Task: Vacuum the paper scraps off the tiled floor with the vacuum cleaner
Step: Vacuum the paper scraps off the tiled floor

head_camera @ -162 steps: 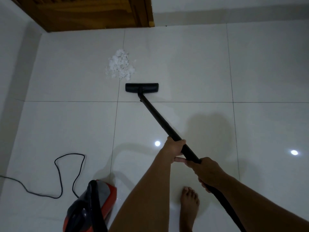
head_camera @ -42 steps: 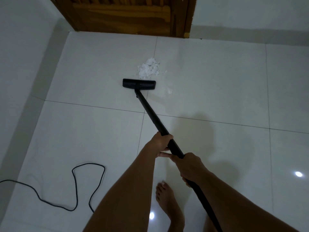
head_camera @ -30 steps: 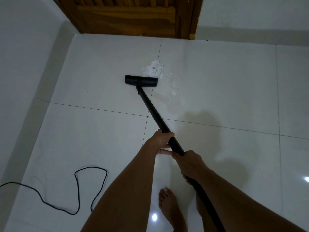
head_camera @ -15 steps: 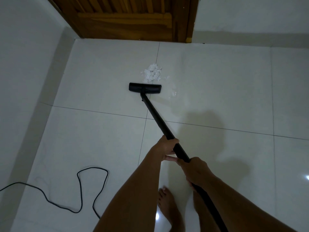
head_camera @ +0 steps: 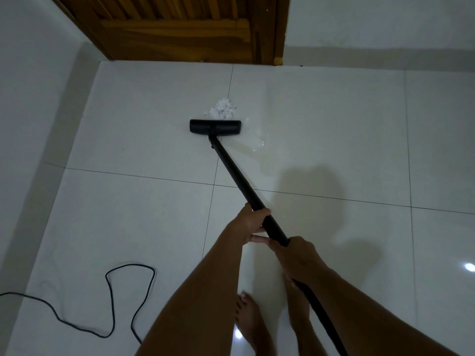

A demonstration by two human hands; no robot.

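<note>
Hands, left hand (head_camera: 250, 220) and right hand (head_camera: 295, 255), grip the vacuum wand (head_camera: 232, 170), its nozzle (head_camera: 215, 127) touching paper scraps (head_camera: 221, 110) near the floor's (head_camera: 128, 214) door-side edge.

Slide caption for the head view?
The left hand and right hand grip the black vacuum wand, its floor head at the near edge of the paper scraps on white tiles.

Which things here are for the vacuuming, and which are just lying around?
For the job:
nozzle, flat on the tiled floor
paper scraps, piled just beyond the nozzle
wand, gripped by the left hand and right hand

Just there:
black cord, looped on the floor; maybe the vacuum's, its ends are out of view
wooden door
</note>
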